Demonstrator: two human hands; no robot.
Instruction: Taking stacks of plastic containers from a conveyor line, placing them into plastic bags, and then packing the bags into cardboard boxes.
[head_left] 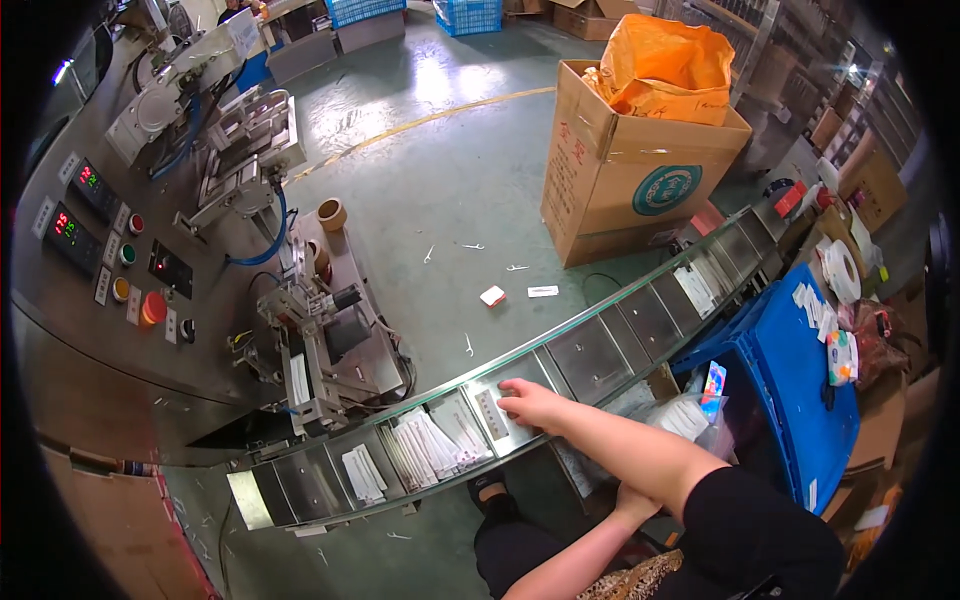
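Centre frame: the right hand [533, 402] lies flat, fingers extended and holding nothing, on a conveyor compartment [520, 425], just right of a small white packet [491, 414]. The left hand [630, 497], lower centre, is hidden behind the right forearm; its grasp cannot be told.

The right hand [530, 400] rests flat in a conveyor tray [590, 355] beside a white packet [491, 413]; the left hand is hidden.
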